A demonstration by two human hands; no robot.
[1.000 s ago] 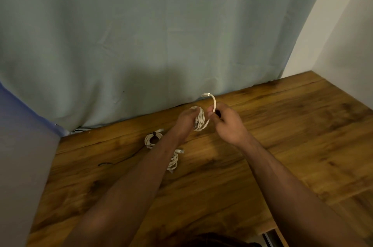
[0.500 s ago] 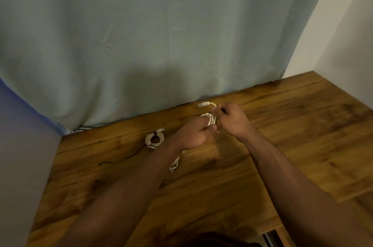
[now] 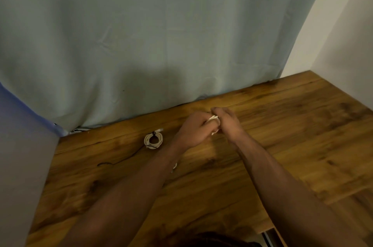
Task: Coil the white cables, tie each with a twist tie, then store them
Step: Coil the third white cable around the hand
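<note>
My left hand point(image 3: 194, 130) and my right hand point(image 3: 228, 122) meet over the back of the wooden table point(image 3: 292, 145), both closed on a small white cable coil point(image 3: 213, 118); only a sliver of it shows between the fingers. To their left a second white cable coil point(image 3: 153, 139) lies flat on the table, bound with a dark twist tie. A bit of a third white cable point(image 3: 174, 166) peeks out from under my left forearm. A loose dark twist tie point(image 3: 113, 163) lies on the wood at the left.
A pale green curtain point(image 3: 161, 44) hangs along the table's back edge. A white wall point(image 3: 347, 34) closes the right side and a grey panel point(image 3: 22, 145) the left. The table's front right corner is at the bottom right.
The cable's free looped end, which stuck up between my hands, has been drawn in; both hands have closed tightly together around the coil and lowered toward the table.
</note>
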